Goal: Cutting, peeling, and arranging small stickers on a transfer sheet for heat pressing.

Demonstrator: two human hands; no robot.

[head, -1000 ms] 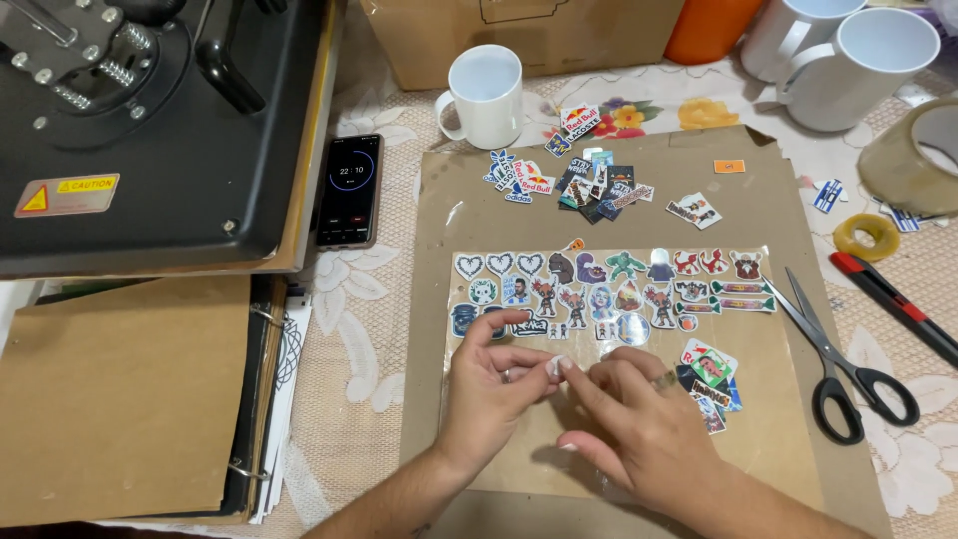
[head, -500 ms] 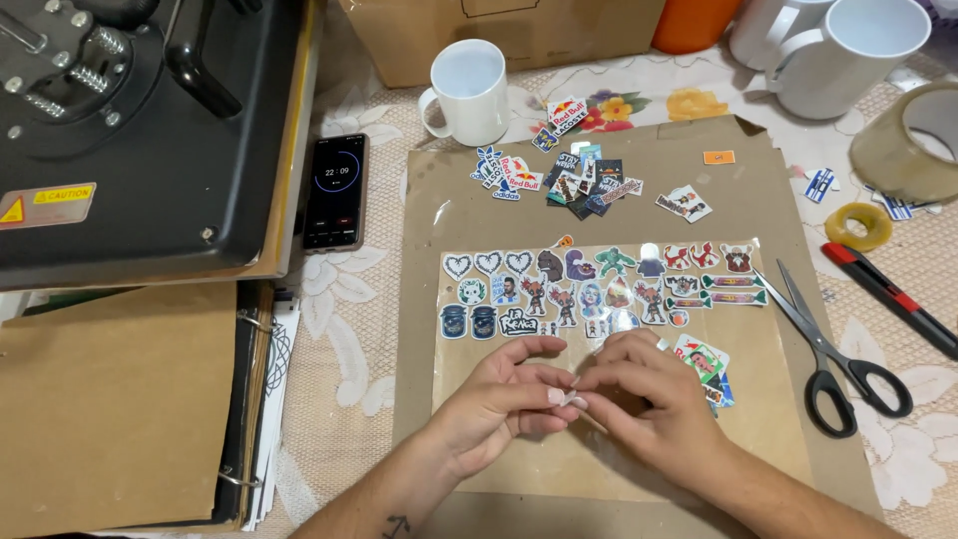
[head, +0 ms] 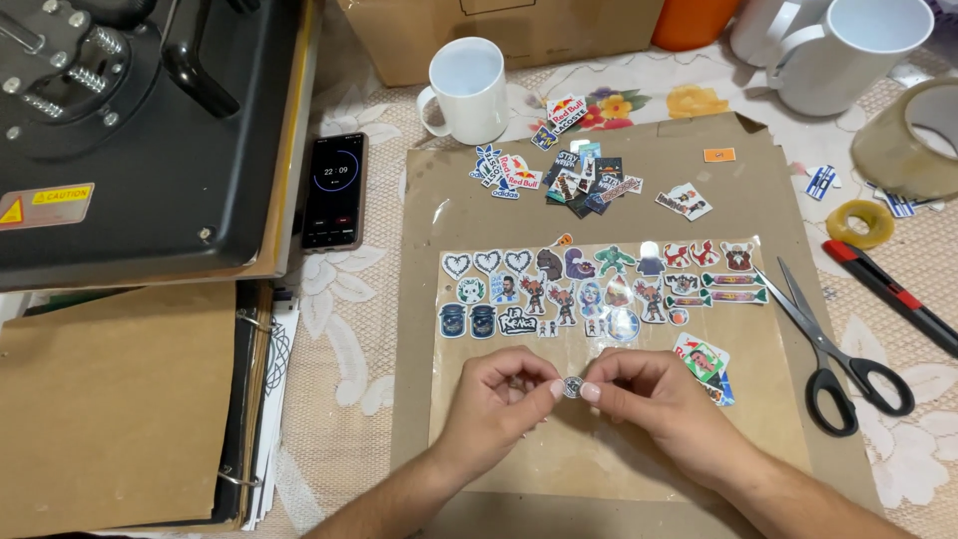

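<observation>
Seen from the head camera, both hands meet low on a clear glossy sheet (head: 559, 454) that lies on a sheet of brown kraft paper (head: 743, 195) at the middle of the worktop (head: 349, 329). The left hand (head: 497, 401) and the right hand (head: 649, 397) pinch one small round sticker (head: 571, 387) between thumb and fingertips, each gripping it from its own side, just above the near part of the clear sheet.

Along the far edge of that sheet, cut-out stickers (head: 599, 284) lie flat in rough rows: hearts, small figures, round badges. A looser heap of stickers (head: 564, 178) sits farther back on the brown paper, near a plain white mug (head: 467, 90) with a smooth glazed wall.

Black-handled metal scissors (head: 833, 349) lie at the right edge of the brown paper, blades pointing away. Beyond them, toward the worktop's right edge, are a red and black pen-like tool (head: 888, 289), a small yellow tape ring (head: 860, 224) and a large roll of tan packing tape (head: 913, 140). Two more white mugs (head: 848, 50) stand at the far right corner.

On the left, a dark phone (head: 334, 190) lies flat beside a black heat press (head: 140, 130), with a brown-covered ring binder (head: 120, 399) at the near left corner. The cloth has a pale lace floral pattern.
</observation>
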